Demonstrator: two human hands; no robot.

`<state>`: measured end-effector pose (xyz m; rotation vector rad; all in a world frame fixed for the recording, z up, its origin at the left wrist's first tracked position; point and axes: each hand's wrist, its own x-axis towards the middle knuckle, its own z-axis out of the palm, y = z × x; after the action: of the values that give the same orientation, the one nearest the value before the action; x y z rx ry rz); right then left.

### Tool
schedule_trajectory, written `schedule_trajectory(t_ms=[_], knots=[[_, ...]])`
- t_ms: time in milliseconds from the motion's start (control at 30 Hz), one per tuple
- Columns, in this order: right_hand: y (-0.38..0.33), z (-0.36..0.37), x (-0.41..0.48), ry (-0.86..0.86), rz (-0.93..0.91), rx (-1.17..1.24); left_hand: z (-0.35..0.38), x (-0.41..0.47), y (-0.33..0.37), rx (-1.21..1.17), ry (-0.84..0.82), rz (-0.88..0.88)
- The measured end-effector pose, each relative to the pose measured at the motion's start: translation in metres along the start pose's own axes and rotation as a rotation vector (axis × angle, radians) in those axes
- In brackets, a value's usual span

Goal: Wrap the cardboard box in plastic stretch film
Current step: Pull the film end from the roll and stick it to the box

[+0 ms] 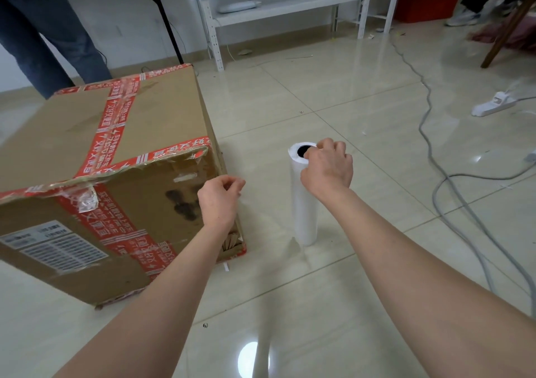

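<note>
Roll [303,203]: upright, stiff-cored, likely light, slippery; right hand [327,166] grips its top rim; left hand [220,197] pinched beside box [72,134], hold unclear.

white shelving [278,3] | red crate [426,5] | grey cables [435,196] | person in jeans [43,29], far left

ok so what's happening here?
A person is setting up to wrap the cardboard box, which sits on the floor with no film visible on it. The right hand grips the top of the stretch film roll, standing upright beside the box. The left hand is by the box's near corner, fingers pinched; whether it holds a film end is unclear.
</note>
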<state>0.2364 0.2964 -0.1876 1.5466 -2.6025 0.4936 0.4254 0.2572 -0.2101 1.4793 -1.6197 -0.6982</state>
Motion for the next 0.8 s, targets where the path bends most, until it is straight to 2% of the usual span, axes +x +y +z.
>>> schedule_trajectory(t_ms=[267,467,633,800], knots=[[-0.018,-0.003,0.006,-0.043,0.068,0.024,-0.028,0.000,-0.003,0.063,0.003,0.071],[-0.028,0.000,0.011,-0.078,0.068,0.027,-0.039,0.000,-0.012,0.096,0.015,0.062],[-0.029,0.001,0.013,-0.148,0.142,0.065,-0.043,0.000,-0.015,0.123,0.028,0.078],[-0.029,0.004,0.018,-0.113,0.147,0.105,-0.049,0.005,-0.015,0.177,0.059,0.099]])
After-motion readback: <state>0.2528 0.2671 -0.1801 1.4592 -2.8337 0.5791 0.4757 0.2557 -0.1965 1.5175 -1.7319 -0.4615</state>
